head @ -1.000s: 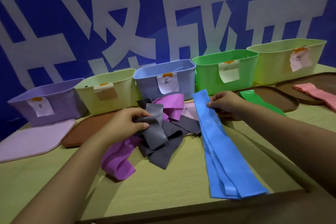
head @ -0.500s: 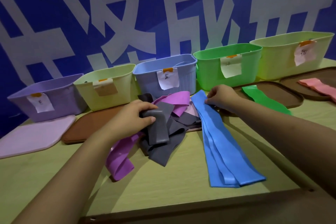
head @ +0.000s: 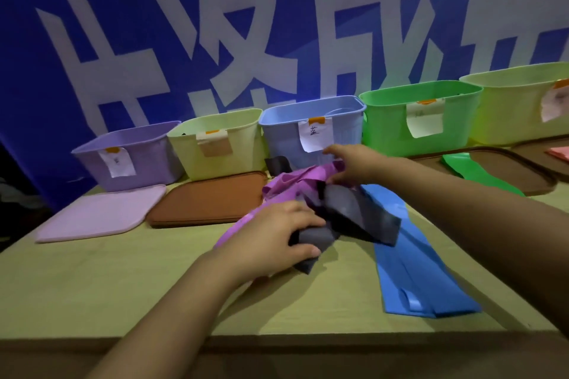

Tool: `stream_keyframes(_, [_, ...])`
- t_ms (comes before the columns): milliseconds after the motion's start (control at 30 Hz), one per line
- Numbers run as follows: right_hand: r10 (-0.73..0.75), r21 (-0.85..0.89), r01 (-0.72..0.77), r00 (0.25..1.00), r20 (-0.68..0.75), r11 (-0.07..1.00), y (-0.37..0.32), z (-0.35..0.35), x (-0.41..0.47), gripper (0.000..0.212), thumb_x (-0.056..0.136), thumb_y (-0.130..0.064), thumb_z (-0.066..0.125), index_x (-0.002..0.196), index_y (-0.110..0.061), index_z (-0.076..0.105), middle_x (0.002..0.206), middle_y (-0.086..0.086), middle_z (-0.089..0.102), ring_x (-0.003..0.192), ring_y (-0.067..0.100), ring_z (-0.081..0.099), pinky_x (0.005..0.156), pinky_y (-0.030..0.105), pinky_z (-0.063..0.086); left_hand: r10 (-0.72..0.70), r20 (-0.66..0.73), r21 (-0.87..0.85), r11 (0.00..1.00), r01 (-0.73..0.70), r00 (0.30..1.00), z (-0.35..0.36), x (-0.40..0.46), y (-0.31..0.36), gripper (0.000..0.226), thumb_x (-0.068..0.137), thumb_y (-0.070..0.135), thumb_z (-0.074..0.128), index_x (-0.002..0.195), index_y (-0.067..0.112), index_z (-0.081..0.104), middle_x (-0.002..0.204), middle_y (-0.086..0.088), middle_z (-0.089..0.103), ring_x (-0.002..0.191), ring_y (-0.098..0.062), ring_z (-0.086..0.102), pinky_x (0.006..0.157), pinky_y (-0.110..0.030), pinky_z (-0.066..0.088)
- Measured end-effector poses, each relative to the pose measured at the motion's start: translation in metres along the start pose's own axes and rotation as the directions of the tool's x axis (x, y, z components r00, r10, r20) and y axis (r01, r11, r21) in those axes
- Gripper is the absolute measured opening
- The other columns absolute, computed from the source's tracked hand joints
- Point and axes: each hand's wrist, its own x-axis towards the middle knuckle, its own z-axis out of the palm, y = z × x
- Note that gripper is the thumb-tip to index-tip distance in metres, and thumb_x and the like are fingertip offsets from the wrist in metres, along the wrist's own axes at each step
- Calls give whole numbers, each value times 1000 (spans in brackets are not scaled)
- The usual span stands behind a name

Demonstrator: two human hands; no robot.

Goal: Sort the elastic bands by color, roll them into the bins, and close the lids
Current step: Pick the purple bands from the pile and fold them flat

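A tangled pile of dark grey bands and a purple band lies mid-table in front of the blue bin. My left hand grips the near end of a grey band, thumb underneath. My right hand reaches over the far side of the pile, its index finger stretched out and its thumb touching the purple band. Long blue bands lie flat to the right. A green band rests on a brown lid. A pink band shows at the right edge.
Five open bins line the back: purple, pale yellow, blue, green and yellow-green. A lilac lid and a brown lid lie flat at the left. The table's front edge runs along the bottom.
My right hand let go of the blue band and moved left onto the pile. My left hand pulled the grey band nearer. The camera shifted left and closer.
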Motion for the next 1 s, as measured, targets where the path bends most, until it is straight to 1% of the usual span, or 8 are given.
stream_keyframes(200, [16,136,-5,997,-76,991,-5,-24,2,52,70,-34,80,116,-15,63,99,5,65,86,18,57,77,24,43,11,109,-81,997,-2,994,10,-18,3,54,83,47,67,132,28,55,138,11,49,126,3,39,106,-14,27])
stream_keyframes(400, [-15,474,102,983,-183,875,-39,-57,-4,27,69,-29,81,90,-14,71,84,-2,67,79,12,60,66,12,49,-84,-179,-284,958,30,980,5,-13,8,19,89,33,63,97,19,73,98,4,70,92,-2,61,87,-26,48])
stream_keyframes(500, [18,602,137,970,-244,787,-58,-65,-3,24,73,-23,80,92,-14,69,75,-3,62,65,5,56,49,2,40,-407,-260,-685,717,129,876,-5,-10,15,27,94,32,57,85,10,70,76,-1,70,68,-5,60,69,-27,51])
stream_keyframes(600, [57,693,177,952,-300,699,-72,-73,-1,28,75,-19,78,100,-12,68,79,-2,63,68,5,59,54,5,47,-651,-98,-977,206,52,753,-23,-3,17,36,98,35,45,91,5,64,78,-6,70,65,-11,63,62,-22,50])
stream_keyframes(667, [82,734,200,941,-329,649,-82,-78,-1,31,77,-18,76,106,-11,67,82,-1,63,70,6,61,56,8,49,-696,66,-980,-179,-84,715,-37,2,14,39,99,39,42,104,3,56,89,-14,68,76,-20,65,69,-27,52])
stream_keyframes(733, [99,764,259,917,-387,591,-93,-85,-2,33,78,-17,75,109,-10,66,85,-1,63,73,5,61,56,6,47,-671,161,-908,-387,-157,724,-47,6,12,42,99,40,40,122,5,43,106,-23,63,93,-30,63,76,-35,51])
stream_keyframes(867, [112,796,356,880,-462,490,-114,-100,-18,31,78,-17,75,108,-12,67,94,1,65,82,9,62,62,8,50,-555,163,-845,-505,-175,816,-66,14,16,52,99,44,42,143,22,25,117,-33,56,101,-41,60,80,-45,49])
stream_keyframes(1000, [43,800,396,886,-462,450,-126,-95,-57,21,76,-14,75,95,-21,68,99,3,66,87,11,64,69,14,54,-582,89,-886,-416,-202,809,-80,23,20,42,100,38,42,135,16,38,107,-25,62,98,-35,62,89,-47,51])
